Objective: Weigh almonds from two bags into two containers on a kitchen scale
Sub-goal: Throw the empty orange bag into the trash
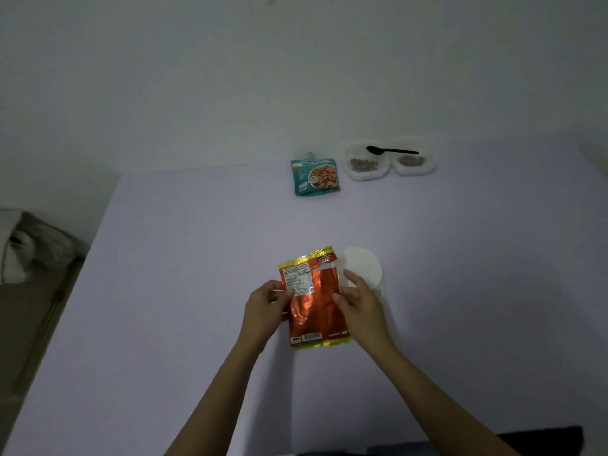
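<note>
A person is holding an orange foil bag (312, 304) between both hands over a pale lilac table (164, 291), near the front edge. The left hand (263, 307) is pinching the bag's left edge just under the printed label, fingers closed on the foil; the right hand (357, 297) is gripping the right edge, thumb pressing the back panel. The bag is standing roughly upright with its back facing the camera, long axis running near to far, barcode end nearest and the crumpled yellow top seam pointing away and slightly left. Whether that top is open is hard to tell.

Just beyond the right hand, a round white kitchen scale (363, 266) is sitting partly hidden by the bag, its platform bare.

Farther off, a teal almond bag (315, 176) is lying near the wall, top end pointing away. To its right, two white containers (390, 161) are sitting side by side, touching, each already holding a small heap of almonds (363, 164), with a black spoon (391, 150) resting across both rims, bowl to the left.

Judging by this, the weighing appears largely done, and the orange bag may be getting closed or put away.
</note>
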